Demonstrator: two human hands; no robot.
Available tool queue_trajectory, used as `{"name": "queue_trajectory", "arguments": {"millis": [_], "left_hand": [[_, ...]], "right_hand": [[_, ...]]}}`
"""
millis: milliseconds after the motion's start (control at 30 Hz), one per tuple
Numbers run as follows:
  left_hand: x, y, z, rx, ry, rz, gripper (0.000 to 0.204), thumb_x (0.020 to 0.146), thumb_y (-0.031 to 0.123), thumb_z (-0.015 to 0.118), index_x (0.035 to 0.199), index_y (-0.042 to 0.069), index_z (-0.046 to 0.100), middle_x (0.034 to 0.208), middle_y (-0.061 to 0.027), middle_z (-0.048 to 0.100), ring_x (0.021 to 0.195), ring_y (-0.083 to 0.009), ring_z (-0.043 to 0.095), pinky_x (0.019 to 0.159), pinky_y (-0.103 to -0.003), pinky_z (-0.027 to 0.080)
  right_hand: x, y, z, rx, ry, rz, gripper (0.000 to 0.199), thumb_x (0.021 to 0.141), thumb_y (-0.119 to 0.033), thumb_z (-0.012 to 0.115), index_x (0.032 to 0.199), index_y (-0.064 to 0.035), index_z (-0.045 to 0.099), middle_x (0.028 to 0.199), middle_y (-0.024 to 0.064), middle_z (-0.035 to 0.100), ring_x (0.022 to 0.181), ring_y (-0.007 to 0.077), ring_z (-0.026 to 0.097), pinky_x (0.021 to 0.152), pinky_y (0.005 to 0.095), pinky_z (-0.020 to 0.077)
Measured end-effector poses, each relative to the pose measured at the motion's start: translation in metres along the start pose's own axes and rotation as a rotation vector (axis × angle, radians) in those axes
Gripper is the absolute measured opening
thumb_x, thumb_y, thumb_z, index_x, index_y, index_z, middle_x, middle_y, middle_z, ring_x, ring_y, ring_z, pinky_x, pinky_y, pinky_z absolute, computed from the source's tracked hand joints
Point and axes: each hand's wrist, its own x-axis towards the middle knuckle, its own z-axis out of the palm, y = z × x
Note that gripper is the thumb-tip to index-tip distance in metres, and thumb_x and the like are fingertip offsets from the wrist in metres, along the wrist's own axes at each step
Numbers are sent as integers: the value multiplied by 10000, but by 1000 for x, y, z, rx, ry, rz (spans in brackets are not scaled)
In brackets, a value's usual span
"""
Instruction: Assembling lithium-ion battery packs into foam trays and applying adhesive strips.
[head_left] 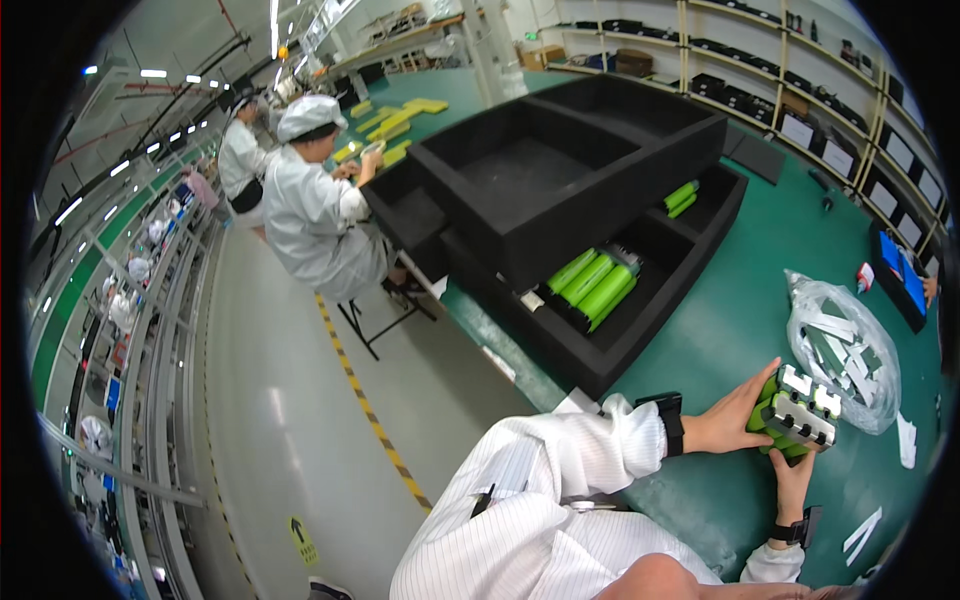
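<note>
A battery pack (803,414) of green cylindrical cells, with silvery metal strips across its end, is held above the green table. My left hand (724,417) grips its left side, thumb and fingers around the cells. From below, my right hand (792,478) closes on the near side of the same pack; part of its fingers is hidden behind it. Just beyond the pack lies a clear plastic bag (812,300) containing white strips. More green battery packs (598,284) rest in the compartments of a black foam tray (640,345) to the left.
A second black foam tray (500,235) sits askew on the first. Loose white strips (862,535) lie on the green table (700,510). A blue-and-black bin (900,275) is at the far right, beside a small bottle (864,277). Co-workers in white (315,205) work at the left.
</note>
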Motion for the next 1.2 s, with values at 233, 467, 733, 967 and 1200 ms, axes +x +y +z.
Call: {"name": "queue_trajectory", "arguments": {"millis": [233, 467, 733, 967, 1200], "left_hand": [[4, -9, 2, -25, -31, -25, 1068, 636, 186, 844, 1430, 39, 145, 1358, -259, 385, 1266, -432, 392, 1054, -463, 345], [0, -9, -5, -75, -93, -53, 1015, 628, 215, 849, 1395, 15, 215, 1316, -257, 428, 1253, -417, 412, 1042, -452, 358], [-8, 12, 14, 114, 94, -121, 906, 721, 291, 793, 1367, -82, 279, 1279, -298, 443, 1205, -445, 432, 1036, -466, 360], [-25, 28, 34, 150, -111, 34, 866, 762, 120, 722, 1430, -14, 187, 1285, -260, 371, 1181, -443, 418, 997, -461, 393], [-36, 29, 32, 25, -256, 51, 773, 801, 64, 663, 1440, 9, 232, 1250, -223, 394, 1146, -405, 470, 953, -430, 434]], "right_hand": [[8, 27, -18, -123, 29, 21, 538, 802, 16, 709, 1253, 30, 415, 1192, 126, 542, 1078, 195, 539, 939, 321, 443], [-1, 27, -18, -104, 29, -22, 552, 812, -19, 708, 1280, 43, 421, 1218, 132, 542, 1082, 205, 543, 931, 320, 443], [-4, -11, -2, -353, 205, -61, 341, 734, -93, 803, 955, -9, 557, 900, 54, 598, 817, 152, 566, 758, 287, 466], [-20, -24, -12, -120, 315, -28, 469, 828, 61, 598, 1282, 12, 490, 1176, 75, 597, 1060, 132, 560, 894, 277, 456], [-62, -31, 12, -46, 442, 158, 330, 879, 49, 501, 1205, 2, 530, 1073, 48, 614, 977, 142, 586, 852, 276, 464]]}}
